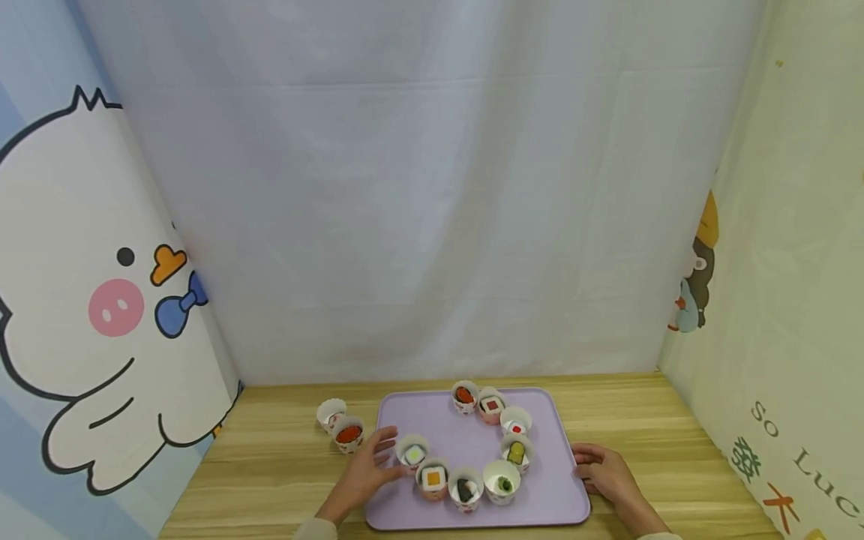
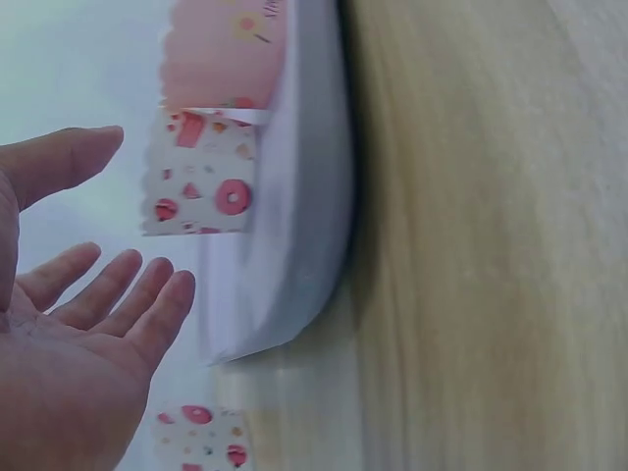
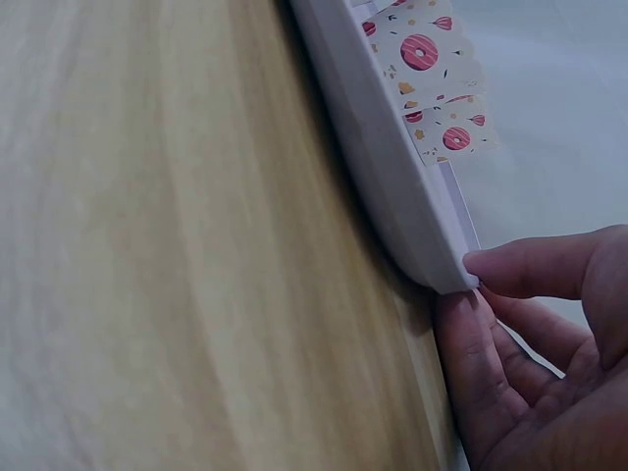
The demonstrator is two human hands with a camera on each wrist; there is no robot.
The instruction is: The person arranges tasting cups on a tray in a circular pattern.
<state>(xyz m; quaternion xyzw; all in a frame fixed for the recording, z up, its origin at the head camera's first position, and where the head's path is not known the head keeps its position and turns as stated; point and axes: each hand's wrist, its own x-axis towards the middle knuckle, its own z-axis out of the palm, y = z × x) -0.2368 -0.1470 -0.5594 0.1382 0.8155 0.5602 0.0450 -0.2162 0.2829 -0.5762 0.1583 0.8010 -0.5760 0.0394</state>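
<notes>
A lilac tray [image 1: 432,420] lies on the table with several paper cups in a curved row on it. My right hand [image 1: 607,474] pinches the tray's right rim; in the right wrist view the thumb [image 3: 510,265] lies on top of the rim [image 3: 378,167] and the fingers are below. My left hand [image 1: 364,476] is over the tray's left edge, beside a cup with a white and green piece [image 1: 412,452]. In the left wrist view its fingers are spread loosely with nothing between them. Next to that cup stands a cup with a white and orange piece [image 1: 433,478].
Other tray cups hold a black and white piece [image 1: 466,490], a green piece [image 1: 504,484], a yellow-green piece [image 1: 517,452] and red ones [image 1: 464,395]. Left of the tray, a cup with red filling [image 1: 349,435] and a white cup [image 1: 331,412] stand on the wooden table [image 1: 270,457].
</notes>
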